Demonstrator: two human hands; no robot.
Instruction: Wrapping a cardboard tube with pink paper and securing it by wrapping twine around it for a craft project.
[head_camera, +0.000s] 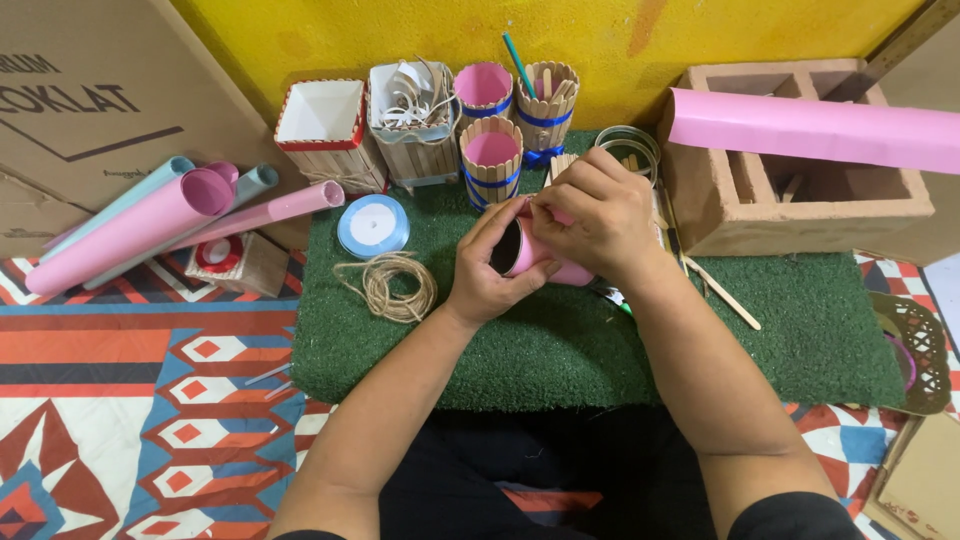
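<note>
A green turf mat (560, 340) lies under both hands, with bare turf open toward the person and to the right hand's outer side. Beyond the right hand (595, 215) stands a brick block (720, 215) carrying a pink paper roll (810, 125). Past the fingertips stands a row of stick-clad holders (490, 150). Out beyond the left hand (490, 265) lie a twine coil (388, 283) and a blue ribbon spool (372, 226). Between the hands is a pink-wrapped tube (535, 258), lying sideways, its dark open end facing left. The left hand curls around that end; the right hand's fingers press together, pinching the tube's upper edge.
</note>
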